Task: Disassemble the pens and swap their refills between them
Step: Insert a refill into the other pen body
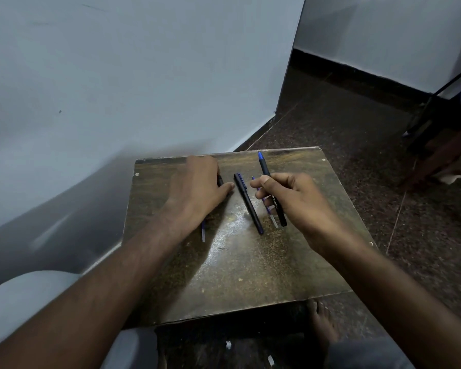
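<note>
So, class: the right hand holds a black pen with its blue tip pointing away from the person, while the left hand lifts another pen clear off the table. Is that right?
Not quite. In the head view the left hand lifts nothing: it rests palm down on the table, covering a dark pen part. The right hand does hold the black pen, blue tip pointing away.
</note>
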Motion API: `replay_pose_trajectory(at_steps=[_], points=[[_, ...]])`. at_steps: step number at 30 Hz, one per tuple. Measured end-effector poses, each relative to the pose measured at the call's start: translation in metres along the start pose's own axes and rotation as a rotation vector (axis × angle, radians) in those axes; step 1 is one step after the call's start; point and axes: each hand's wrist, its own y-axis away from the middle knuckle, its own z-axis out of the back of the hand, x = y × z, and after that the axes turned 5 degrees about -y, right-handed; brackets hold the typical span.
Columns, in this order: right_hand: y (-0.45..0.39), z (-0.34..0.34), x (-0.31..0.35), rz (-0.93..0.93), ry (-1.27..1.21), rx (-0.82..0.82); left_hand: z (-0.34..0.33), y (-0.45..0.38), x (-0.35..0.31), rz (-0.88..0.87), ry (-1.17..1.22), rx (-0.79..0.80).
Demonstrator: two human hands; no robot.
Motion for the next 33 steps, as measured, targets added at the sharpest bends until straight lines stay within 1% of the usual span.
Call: replay_pose_trajectory(at_steps=[2, 4, 5, 8, 12, 14, 16, 19, 27, 31, 33], points=[[0.000, 0.001, 0.001, -0.015, -0.005, -0.009, -0.002, -0.002, 0.000, 0.006, -0.008, 0.014], [0.000, 0.001, 0.002, -0.033, -0.015, -0.025, -0.002, -0.005, 0.003, 0.007, 0.043, 0.035], [0.000, 0.001, 0.003, -0.033, -0.008, -0.038, -0.001, -0.006, 0.005, 0.015, 0.113, 0.046], [-0.001, 0.004, 0.001, -0.007, 0.034, -0.050, 0.011, -0.008, 0.011, 0.062, 0.440, 0.069], [0.002, 0.000, -0.001, 0.061, 0.082, 0.017, 0.021, -0.007, 0.013, 0.149, 0.879, -0.005], [0.003, -0.003, -0.004, 0.099, 0.171, 0.028, 0.021, -0.007, 0.008, 0.190, 1.035, -0.019], [0.004, -0.007, -0.005, 0.105, 0.222, 0.037, 0.021, -0.007, 0.005, 0.211, 1.119, -0.015], [0.007, -0.014, -0.005, 0.073, 0.181, 0.072, 0.020, -0.006, 0.006, 0.198, 1.114, -0.027], [0.005, -0.014, -0.001, 0.056, 0.137, 0.060, 0.020, 0.000, 0.003, 0.118, 1.011, -0.019], [0.004, -0.013, -0.002, 0.066, 0.133, 0.042, 0.019, 0.003, 0.001, 0.041, 0.948, 0.031], [0.003, -0.013, -0.003, 0.048, 0.098, 0.004, 0.017, 0.005, -0.001, -0.007, 0.883, 0.059]])
